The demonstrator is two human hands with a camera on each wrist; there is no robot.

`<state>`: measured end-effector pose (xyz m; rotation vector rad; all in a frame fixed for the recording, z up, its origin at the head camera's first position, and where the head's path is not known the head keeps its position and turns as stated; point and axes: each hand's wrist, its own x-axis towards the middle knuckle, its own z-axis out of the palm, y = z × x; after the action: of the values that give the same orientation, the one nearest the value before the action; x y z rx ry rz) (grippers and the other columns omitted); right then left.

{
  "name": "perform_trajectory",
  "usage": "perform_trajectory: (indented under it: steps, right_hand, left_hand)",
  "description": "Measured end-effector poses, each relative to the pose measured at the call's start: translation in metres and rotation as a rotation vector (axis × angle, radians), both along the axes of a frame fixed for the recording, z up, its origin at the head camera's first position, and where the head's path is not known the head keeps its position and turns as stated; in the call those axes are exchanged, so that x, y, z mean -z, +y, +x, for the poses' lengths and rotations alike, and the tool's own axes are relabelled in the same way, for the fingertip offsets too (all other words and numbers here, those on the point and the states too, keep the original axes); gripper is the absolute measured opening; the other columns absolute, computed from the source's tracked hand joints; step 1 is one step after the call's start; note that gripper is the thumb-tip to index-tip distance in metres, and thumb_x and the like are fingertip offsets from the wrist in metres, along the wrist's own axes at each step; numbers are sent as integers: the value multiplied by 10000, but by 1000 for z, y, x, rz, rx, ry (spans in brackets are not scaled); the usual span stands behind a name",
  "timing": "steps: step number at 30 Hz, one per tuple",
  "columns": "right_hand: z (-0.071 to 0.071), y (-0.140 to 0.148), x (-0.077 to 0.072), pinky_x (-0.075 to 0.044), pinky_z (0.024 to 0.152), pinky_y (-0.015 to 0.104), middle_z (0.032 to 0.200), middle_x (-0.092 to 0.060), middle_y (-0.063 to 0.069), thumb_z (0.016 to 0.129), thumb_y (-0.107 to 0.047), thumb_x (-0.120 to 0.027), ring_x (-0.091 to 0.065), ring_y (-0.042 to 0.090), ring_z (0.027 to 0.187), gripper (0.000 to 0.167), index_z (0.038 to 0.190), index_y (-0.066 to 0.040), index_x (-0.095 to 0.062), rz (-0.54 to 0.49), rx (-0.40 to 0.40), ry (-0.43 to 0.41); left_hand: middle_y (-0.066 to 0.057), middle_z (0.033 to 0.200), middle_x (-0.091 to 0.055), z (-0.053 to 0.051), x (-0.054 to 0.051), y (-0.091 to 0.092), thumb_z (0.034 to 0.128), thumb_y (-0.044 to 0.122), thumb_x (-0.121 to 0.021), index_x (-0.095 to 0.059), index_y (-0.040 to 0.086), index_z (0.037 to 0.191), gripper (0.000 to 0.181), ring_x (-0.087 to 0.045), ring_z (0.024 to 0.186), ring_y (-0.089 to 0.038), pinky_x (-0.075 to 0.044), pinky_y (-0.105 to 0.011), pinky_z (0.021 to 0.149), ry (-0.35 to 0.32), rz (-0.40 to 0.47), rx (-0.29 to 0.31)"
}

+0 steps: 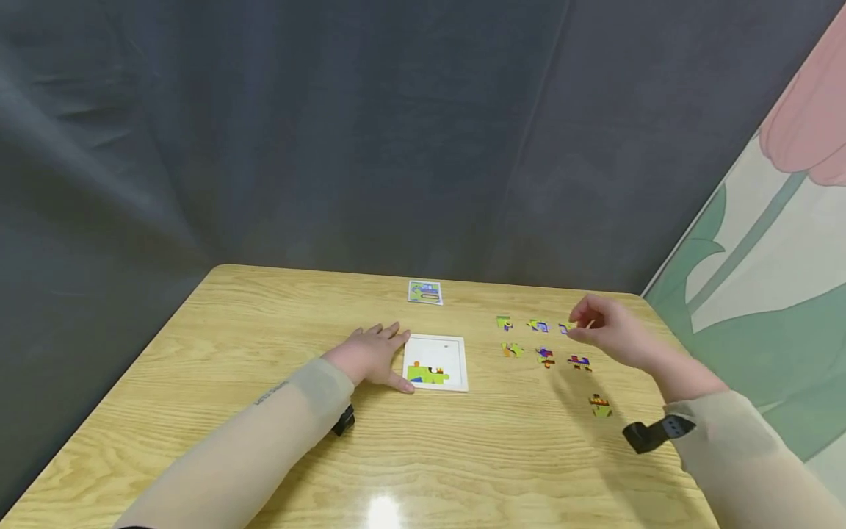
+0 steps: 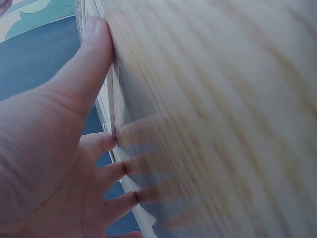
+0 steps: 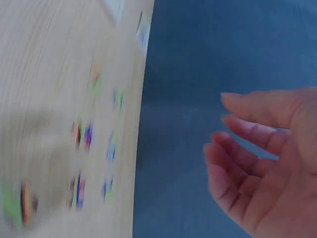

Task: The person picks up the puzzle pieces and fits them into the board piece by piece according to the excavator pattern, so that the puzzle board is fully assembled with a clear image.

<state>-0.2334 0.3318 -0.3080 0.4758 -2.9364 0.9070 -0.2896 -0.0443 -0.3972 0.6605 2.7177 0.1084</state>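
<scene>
Left hand (image 1: 375,355), fingers spread, apparently steadies the tray (image 1: 432,351), centre frame; right hand (image 1: 611,330), empty fingers loosely curved, hovers at right.

Dark blue-grey curtain (image 1: 370,147) fills the back, faint folds running down. Light wood-grain table (image 1: 264,316) in front, far corners rounded. Right side: pale backdrop (image 1: 720,275) with big pink flower (image 1: 806,125), green stem (image 1: 747,242), green leaves (image 1: 780,353). Bright glare spot (image 1: 383,512) on the table, near side.

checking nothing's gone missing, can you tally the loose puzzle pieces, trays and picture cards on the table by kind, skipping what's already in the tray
Loose puzzle pieces: 7
White tray: 1
Picture card: 1
Total: 9
</scene>
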Motion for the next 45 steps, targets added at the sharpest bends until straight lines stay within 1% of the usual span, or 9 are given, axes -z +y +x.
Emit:
perform_trajectory:
  steps: [5,12,15,18,25,30,34,41,45]
  right_hand:
    - [7,44,27,-473,632,337,901,-591,73,831,-54,-778,-544,214,799,258,1031,-25,-617,136,-29,-142]
    - [13,64,64,-460,662,380,951,-517,124,769,-63,-838,-513,245,786,454,1100,-21,-529,106,-49,-380]
    - [14,63,74,-444,670,370,913,-512,89,726,-40,-857,-495,234,783,470,1059,-43,-526,143,-67,-365]
    - [14,61,80,-410,653,342,851,-504,44,694,9,-846,-466,209,765,409,961,-57,-543,204,-73,-285]
    - [14,59,83,-379,627,320,782,-484,9,695,20,-842,-447,171,720,366,867,-70,-532,241,-58,-214]
    - [14,59,83,-413,636,346,797,-510,24,730,-41,-858,-468,184,722,381,935,-34,-538,230,0,-218]
    - [13,58,83,-393,621,339,783,-497,21,726,-77,-871,-453,188,716,371,892,-44,-541,231,10,-222]
    - [5,52,82,-404,597,311,766,-494,23,742,43,-805,-467,186,707,322,864,-58,-525,167,-47,-235]
    - [-1,41,81,-438,533,277,741,-511,36,785,132,-688,-485,180,664,230,877,-25,-547,35,-126,-333]
  left_hand:
    - [-63,1643,-124,-1,-1,-2,745,740,-661,-207,212,1596,1100,-134,1480,-349,-139,-561,1161,-1,16,-1]
    - [-66,1643,-120,-3,1,-3,741,735,-669,-208,208,1596,1105,-123,1481,-352,-137,-570,1159,-9,39,-4]
    - [-61,1644,-113,-3,0,-4,743,733,-669,-201,212,1597,1104,-118,1482,-348,-137,-567,1160,-11,36,-10]
    - [-61,1644,-115,-3,0,-5,744,735,-664,-202,213,1597,1102,-123,1481,-350,-141,-567,1159,-5,32,-6]
    - [-73,1641,-129,-2,-2,-4,751,723,-671,-215,203,1594,1091,-135,1478,-356,-153,-574,1155,-1,32,-5]
    - [-78,1640,-130,-1,-3,-4,753,709,-682,-221,194,1593,1088,-129,1478,-360,-157,-580,1152,-9,42,-7]
    - [-75,1641,-128,0,-3,-5,755,698,-689,-222,192,1593,1084,-122,1480,-358,-156,-577,1153,-15,52,-14]
    - [-66,1643,-123,0,-4,-3,757,700,-686,-218,199,1594,1082,-119,1482,-349,-157,-571,1155,-15,48,-19]
    - [-63,1644,-123,-1,-3,-1,754,713,-680,-216,206,1595,1086,-123,1482,-349,-158,-570,1155,-9,50,-12]
